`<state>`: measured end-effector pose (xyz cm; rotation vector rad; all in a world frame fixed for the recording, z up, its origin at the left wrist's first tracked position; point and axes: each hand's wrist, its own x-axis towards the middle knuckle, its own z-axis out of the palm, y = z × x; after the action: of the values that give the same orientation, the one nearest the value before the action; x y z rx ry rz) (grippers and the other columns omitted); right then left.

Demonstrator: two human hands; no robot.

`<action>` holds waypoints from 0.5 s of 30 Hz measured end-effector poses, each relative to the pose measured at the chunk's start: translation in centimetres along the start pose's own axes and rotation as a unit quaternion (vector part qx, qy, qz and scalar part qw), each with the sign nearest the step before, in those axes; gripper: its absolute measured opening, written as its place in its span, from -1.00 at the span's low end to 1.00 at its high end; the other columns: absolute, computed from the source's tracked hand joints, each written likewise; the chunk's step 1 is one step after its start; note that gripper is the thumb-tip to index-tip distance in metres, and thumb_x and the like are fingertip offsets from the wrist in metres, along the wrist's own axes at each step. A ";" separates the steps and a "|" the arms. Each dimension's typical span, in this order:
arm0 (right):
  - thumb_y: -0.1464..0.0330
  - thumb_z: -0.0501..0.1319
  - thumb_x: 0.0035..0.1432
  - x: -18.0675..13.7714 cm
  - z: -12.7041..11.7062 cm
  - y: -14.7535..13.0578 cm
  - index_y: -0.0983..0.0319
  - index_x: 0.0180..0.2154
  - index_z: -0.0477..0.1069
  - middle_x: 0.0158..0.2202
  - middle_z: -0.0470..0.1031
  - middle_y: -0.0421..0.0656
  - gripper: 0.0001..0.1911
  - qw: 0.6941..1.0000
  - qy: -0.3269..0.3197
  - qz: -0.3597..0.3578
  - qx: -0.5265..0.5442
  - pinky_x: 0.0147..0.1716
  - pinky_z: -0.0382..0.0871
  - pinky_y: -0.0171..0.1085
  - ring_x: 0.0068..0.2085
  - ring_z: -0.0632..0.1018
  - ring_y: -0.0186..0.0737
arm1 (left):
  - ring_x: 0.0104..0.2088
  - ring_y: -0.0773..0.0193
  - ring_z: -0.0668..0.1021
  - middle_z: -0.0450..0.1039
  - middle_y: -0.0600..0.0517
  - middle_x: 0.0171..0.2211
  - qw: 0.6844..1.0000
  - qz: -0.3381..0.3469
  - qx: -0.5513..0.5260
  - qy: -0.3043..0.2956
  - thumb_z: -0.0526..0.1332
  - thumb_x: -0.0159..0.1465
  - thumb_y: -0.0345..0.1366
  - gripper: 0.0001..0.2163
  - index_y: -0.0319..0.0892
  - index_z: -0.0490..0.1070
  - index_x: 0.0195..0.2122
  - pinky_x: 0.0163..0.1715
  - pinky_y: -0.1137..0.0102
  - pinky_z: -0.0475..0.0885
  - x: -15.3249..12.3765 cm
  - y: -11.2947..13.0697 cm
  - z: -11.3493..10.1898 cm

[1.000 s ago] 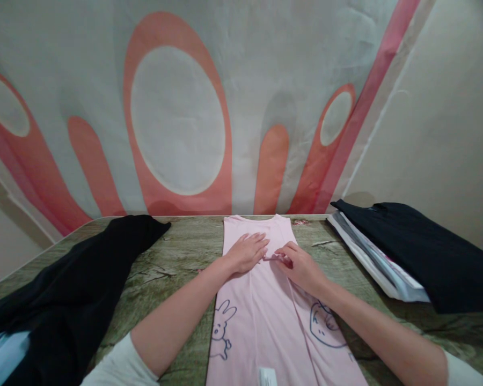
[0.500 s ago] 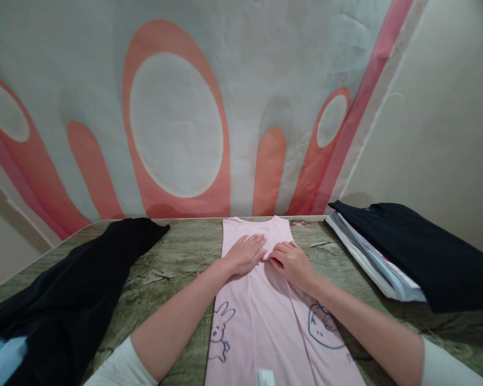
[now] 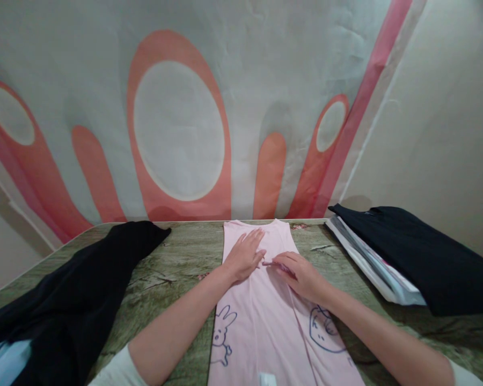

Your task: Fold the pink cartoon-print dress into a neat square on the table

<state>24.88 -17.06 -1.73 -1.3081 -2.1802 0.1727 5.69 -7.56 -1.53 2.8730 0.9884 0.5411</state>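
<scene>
- One pink garment lies flat on the wood-patterned counter, lengthwise to the wearer, neck end at the far edge; near end runs out of view.
- Done, as judged: two long lines run down the garment, one on each side of the middle. They read as side edges turned inward, giving a narrow, nearly straight strip.
- Surface: rabbit drawing at the left side, round-faced drawing at the right, white label low in the middle.
- Left hand: palm down on the upper part, fingers extended and close together, thumb apart. Nothing gripped.
- Right hand: just beside the left, fingers curled. They appear to pinch a narrow, darker pink ridge, probably cloth of the garment; exact contact partly hidden.
- Left to do, as judged: small unevenness at the ridge between the hands; garment at full length, not doubled over.
- To the right: neat stack of pale folded clothes, black folded garment on top. Reads as finished work.
- To the left: black cloth lying loose, light-blue cloth against it. Reads as unfolded; neither hand touches it.
</scene>
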 end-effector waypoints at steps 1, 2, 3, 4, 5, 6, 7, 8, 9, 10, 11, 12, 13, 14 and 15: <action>0.41 0.05 0.18 -0.5 -0.4 0.0 0.19 -0.06 0.35 -0.10 0.42 -0.07 -0.72 1.000 0.000 -0.001 -0.005 -0.07 0.29 -0.15 -0.08 0.41 -0.17 | 0.27 0.25 -0.09 -0.18 -0.07 0.28 1.000 -0.009 0.011 0.019 -0.16 0.34 -0.14 -0.50 -0.20 -0.16 0.27 0.20 0.21 -0.13 -0.3 0.2 -0.3; 0.40 0.04 0.19 -1.1 -0.9 0.1 0.19 -0.02 0.33 -0.05 0.40 -0.06 -0.69 1.000 -0.001 -0.005 -0.010 -0.03 0.27 -0.15 -0.04 0.40 -0.17 | 0.27 0.23 -0.10 -0.20 -0.09 0.29 0.999 -0.024 0.024 0.032 -0.15 0.34 -0.14 -0.49 -0.23 -0.17 0.27 0.21 0.20 -0.13 -0.7 0.4 -0.6; 0.38 0.03 0.20 -1.7 -1.3 0.3 0.19 0.02 0.30 0.00 0.37 -0.05 -0.66 1.000 -0.007 -0.011 -0.017 0.01 0.24 -0.14 0.01 0.37 -0.17 | 0.27 0.21 -0.11 -0.21 -0.12 0.28 0.998 -0.045 0.037 0.040 -0.15 0.34 -0.14 -0.48 -0.27 -0.17 0.26 0.21 0.19 -0.13 -1.3 0.7 -0.8; 0.36 0.02 0.21 -2.4 -1.7 0.4 0.19 0.07 0.25 0.06 0.33 -0.05 -0.62 0.999 -0.016 -0.015 -0.026 0.05 0.21 -0.13 0.07 0.33 -0.16 | 0.27 0.20 -0.11 -0.21 -0.14 0.28 0.996 -0.068 0.049 0.041 -0.15 0.34 -0.15 -0.48 -0.31 -0.16 0.26 0.20 0.18 -0.13 -1.9 0.9 -1.0; 0.32 0.02 0.22 -3.2 -2.0 0.6 0.19 0.12 0.20 0.12 0.27 -0.05 -0.58 0.999 -0.031 -0.015 -0.035 0.09 0.16 -0.11 0.12 0.28 -0.14 | 0.27 0.18 -0.10 -0.21 -0.16 0.28 0.994 -0.090 0.059 0.036 -0.16 0.34 -0.15 -0.48 -0.33 -0.14 0.25 0.20 0.17 -0.13 -2.7 1.1 -1.0; 0.29 0.03 0.22 -4.0 -2.3 0.7 0.19 0.16 0.13 0.17 0.19 -0.05 -0.52 0.998 -0.050 -0.012 -0.044 0.13 0.11 -0.09 0.17 0.22 -0.13 | 0.27 0.17 -0.09 -0.20 -0.17 0.28 0.992 -0.103 0.066 0.021 -0.17 0.34 -0.15 -0.48 -0.33 -0.12 0.25 0.20 0.17 -0.13 -3.5 1.3 -1.1; 0.25 0.03 0.22 -4.7 -2.5 0.8 0.19 0.20 0.06 0.22 0.12 -0.06 -0.47 0.996 -0.075 -0.007 -0.051 0.16 0.06 -0.07 0.20 0.16 -0.12 | 0.27 0.16 -0.07 -0.18 -0.16 0.28 0.992 -0.104 0.069 -0.001 -0.17 0.34 -0.14 -0.49 -0.32 -0.10 0.25 0.20 0.17 -0.12 -4.3 1.5 -1.1; 0.21 0.02 0.22 -5.3 -2.6 0.9 0.18 0.23 -0.01 0.24 0.06 -0.08 -0.42 0.993 -0.101 -0.001 -0.057 0.18 0.02 -0.05 0.23 0.11 -0.11 | 0.26 0.16 -0.05 -0.16 -0.14 0.28 0.993 -0.097 0.069 -0.027 -0.17 0.34 -0.12 -0.49 -0.28 -0.10 0.25 0.20 0.17 -0.12 -5.1 1.6 -1.0; 0.18 0.01 0.22 -5.8 -2.7 1.0 0.17 0.25 -0.06 0.26 0.01 -0.09 -0.39 0.990 -0.127 0.004 -0.060 0.19 -0.03 -0.03 0.24 0.07 -0.11 | 0.26 0.16 -0.04 -0.15 -0.11 0.28 0.993 -0.084 0.065 -0.054 -0.18 0.34 -0.10 -0.49 -0.25 -0.10 0.25 0.19 0.17 -0.11 -5.7 1.7 -1.0; 0.15 0.00 0.22 -6.2 -2.7 1.0 0.16 0.25 -0.09 0.27 -0.02 -0.10 -0.38 0.987 -0.147 0.008 -0.061 0.20 -0.06 -0.02 0.25 0.04 -0.11 | 0.26 0.17 -0.03 -0.15 -0.08 0.28 0.993 -0.070 0.061 -0.078 -0.18 0.33 -0.08 -0.48 -0.21 -0.11 0.26 0.19 0.17 -0.10 -6.2 1.7 -1.0; 0.13 -0.02 0.22 -6.4 -2.6 1.0 0.15 0.26 -0.11 0.28 -0.05 -0.11 -0.37 0.985 -0.161 0.010 -0.063 0.21 -0.09 -0.02 0.26 0.02 -0.11 | 0.26 0.16 -0.04 -0.15 -0.06 0.28 0.992 -0.060 0.058 -0.097 -0.18 0.33 -0.06 -0.47 -0.19 -0.13 0.26 0.19 0.17 -0.10 -6.5 1.7 -1.0; 0.12 -0.03 0.23 -6.5 -2.6 0.9 0.15 0.26 -0.12 0.28 -0.06 -0.11 -0.37 0.983 -0.170 0.012 -0.064 0.21 -0.10 -0.01 0.26 0.00 -0.11 | 0.26 0.16 -0.04 -0.16 -0.05 0.28 0.991 -0.054 0.055 -0.109 -0.18 0.33 -0.06 -0.47 -0.17 -0.15 0.27 0.19 0.16 -0.10 -6.6 1.7 -1.0; 0.11 -0.04 0.23 -6.5 -2.5 0.9 0.15 0.26 -0.12 0.28 -0.07 -0.11 -0.37 0.983 -0.174 0.013 -0.065 0.21 -0.11 0.00 0.27 -0.01 -0.11 | 0.26 0.16 -0.05 -0.16 -0.04 0.28 0.990 -0.052 0.054 -0.117 -0.18 0.33 -0.05 -0.47 -0.16 -0.16 0.27 0.19 0.16 -0.11 -6.6 1.7 -1.0; 0.11 -0.05 0.23 -6.5 -2.5 0.8 0.15 0.26 -0.12 0.28 -0.08 -0.10 -0.37 0.982 -0.176 0.014 -0.065 0.21 -0.11 0.00 0.27 -0.01 -0.11 | 0.26 0.15 -0.06 -0.17 -0.04 0.28 0.990 -0.052 0.054 -0.123 -0.17 0.33 -0.06 -0.47 -0.15 -0.16 0.27 0.19 0.15 -0.11 -6.4 1.7 -1.1; 0.11 -0.05 0.23 -6.4 -2.5 0.7 0.16 0.26 -0.12 0.28 -0.08 -0.10 -0.37 0.982 -0.176 0.013 -0.064 0.20 -0.10 0.01 0.27 0.00 -0.11 | 0.26 0.15 -0.06 -0.17 -0.04 0.28 0.989 -0.053 0.053 -0.127 -0.17 0.33 -0.07 -0.48 -0.15 -0.15 0.27 0.19 0.14 -0.12 -6.3 1.7 -1.1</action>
<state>28.97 -22.49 -2.63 -1.4689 -2.5049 0.2965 1.67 -12.79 -2.13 2.8628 1.1473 0.1142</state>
